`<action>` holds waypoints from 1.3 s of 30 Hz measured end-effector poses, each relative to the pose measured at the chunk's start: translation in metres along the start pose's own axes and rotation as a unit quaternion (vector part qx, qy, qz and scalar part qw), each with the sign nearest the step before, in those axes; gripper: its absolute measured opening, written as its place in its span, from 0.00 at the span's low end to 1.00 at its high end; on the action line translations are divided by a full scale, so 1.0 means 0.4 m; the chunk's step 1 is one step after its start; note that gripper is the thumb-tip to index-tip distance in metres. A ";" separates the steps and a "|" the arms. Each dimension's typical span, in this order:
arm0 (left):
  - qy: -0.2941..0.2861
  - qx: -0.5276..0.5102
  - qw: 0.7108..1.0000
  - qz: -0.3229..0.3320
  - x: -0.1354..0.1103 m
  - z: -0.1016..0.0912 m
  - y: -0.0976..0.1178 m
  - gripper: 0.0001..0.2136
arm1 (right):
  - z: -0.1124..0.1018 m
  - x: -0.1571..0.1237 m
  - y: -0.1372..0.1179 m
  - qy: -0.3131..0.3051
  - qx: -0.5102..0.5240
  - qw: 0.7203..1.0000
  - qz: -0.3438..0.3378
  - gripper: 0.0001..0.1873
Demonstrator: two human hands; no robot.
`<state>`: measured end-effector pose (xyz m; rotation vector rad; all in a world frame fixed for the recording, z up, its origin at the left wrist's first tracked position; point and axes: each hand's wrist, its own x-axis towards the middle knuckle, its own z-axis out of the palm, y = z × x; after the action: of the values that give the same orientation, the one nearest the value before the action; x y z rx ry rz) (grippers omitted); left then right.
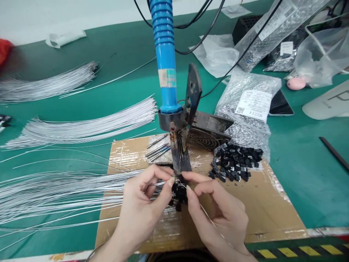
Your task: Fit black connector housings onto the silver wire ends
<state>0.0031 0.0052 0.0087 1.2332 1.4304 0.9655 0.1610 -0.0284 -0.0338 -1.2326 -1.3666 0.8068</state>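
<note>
A blue-handled soldering iron (167, 51) stands upright in a metal holder, its tip pointing down between my hands. Just under that tip, my left hand (145, 203) is closed in a pinch of thumb and forefinger; the small piece in it is mostly hidden by the fingers. My right hand (218, 211) pinches a thin solder wire (208, 216), whose tail runs back across the palm. Its other end reaches toward the left fingertips. Below the tip lies a dark cluster of black parts (180, 193), where many thin grey wires (109, 187) come in from the left.
Two more wire bundles (89, 125) lie farther back on the green mat. Small black connector pieces (236, 162) are heaped on the cardboard (261, 203), beside a labelled bubble-wrap bag (251, 109). Behind the iron sits a dark metal bracket (209, 129). Black cables hang overhead.
</note>
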 end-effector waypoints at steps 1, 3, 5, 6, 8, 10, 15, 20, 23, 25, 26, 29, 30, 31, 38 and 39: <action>-0.001 0.001 1.000 0.002 0.000 -0.001 -0.001 0.08 | 0.000 0.000 0.001 0.000 -0.001 1.000 -0.001 0.09; 0.000 0.007 1.000 0.004 -0.001 -0.002 -0.002 0.08 | 0.001 -0.001 0.000 0.003 -0.004 1.000 -0.005 0.08; 0.000 0.016 1.000 0.008 -0.001 -0.004 -0.005 0.08 | 0.002 -0.002 -0.003 0.008 -0.004 1.000 -0.008 0.08; 0.001 0.020 1.000 0.011 -0.001 -0.005 -0.006 0.08 | 0.002 -0.002 -0.005 0.010 -0.004 1.000 -0.006 0.09; 0.004 0.028 1.000 0.011 -0.002 -0.006 -0.009 0.07 | 0.002 -0.002 -0.010 0.007 -0.001 1.000 0.004 0.09; 0.008 0.029 0.999 0.009 -0.003 -0.007 -0.010 0.07 | 0.001 -0.002 -0.011 0.001 0.000 1.000 0.011 0.09; 0.006 0.020 1.000 0.004 -0.003 -0.006 -0.007 0.08 | -0.001 -0.003 -0.003 -0.005 -0.010 1.000 -0.003 0.09; 0.008 0.024 1.000 0.009 0.001 0.002 -0.004 0.07 | 0.003 -0.001 0.000 0.012 -0.028 0.999 -0.028 0.09; 0.003 0.035 0.999 0.017 0.000 0.002 -0.004 0.07 | 0.005 0.001 -0.006 0.021 -0.040 0.998 -0.031 0.08; 0.000 0.038 0.999 0.020 -0.003 -0.001 -0.005 0.07 | 0.006 0.002 -0.010 0.019 -0.043 0.999 -0.026 0.08; -0.002 0.037 0.999 0.020 -0.004 -0.002 -0.005 0.08 | 0.006 0.001 -0.010 0.017 -0.043 0.999 -0.023 0.09; -0.005 0.035 0.999 0.018 -0.008 -0.005 -0.007 0.07 | 0.007 -0.001 -0.008 0.021 -0.041 0.998 -0.033 0.09; -0.005 0.036 0.999 0.018 -0.008 -0.005 -0.008 0.08 | 0.007 -0.002 -0.006 0.024 -0.039 0.998 -0.037 0.09; -0.005 0.037 0.999 0.018 -0.008 -0.005 -0.008 0.08 | 0.008 -0.003 -0.005 0.026 -0.037 0.998 -0.041 0.09; -0.001 0.047 0.999 0.018 -0.007 -0.005 -0.006 0.08 | 0.008 -0.004 0.001 0.022 -0.032 0.998 -0.041 0.10; -0.001 0.049 0.999 0.019 -0.007 -0.005 -0.006 0.08 | 0.007 -0.004 0.002 0.023 -0.030 0.998 -0.045 0.10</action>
<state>0.0006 0.0021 0.0073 1.3367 1.4711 0.9287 0.1582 -0.0291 -0.0355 -1.2189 -1.4080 0.6756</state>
